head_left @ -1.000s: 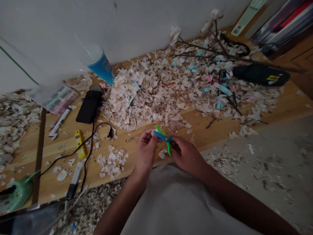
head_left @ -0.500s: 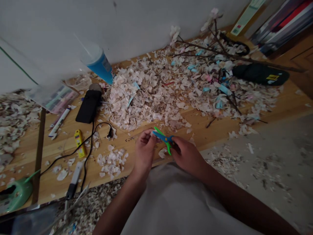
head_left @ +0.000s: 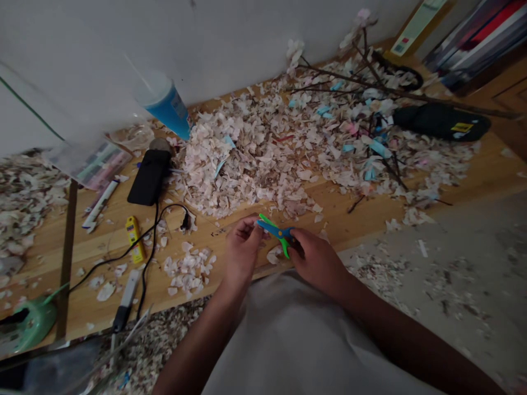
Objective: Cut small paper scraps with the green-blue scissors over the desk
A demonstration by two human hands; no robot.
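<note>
Two hands (head_left: 242, 248), scissors (head_left: 280, 233); cup (head_left: 171, 114) with straw (head_left: 139, 72)

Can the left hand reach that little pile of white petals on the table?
Probably yes. The left hand is near the small pile of thin white petals, and I see nothing standing between them. Its fingers seem to pinch a small pale piece, though, so they may need to release it first.

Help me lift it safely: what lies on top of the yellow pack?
A black cable crosses over the yellow pack. The strip of the pack's face beneath the cable is covered, and its underside is hidden.
</note>
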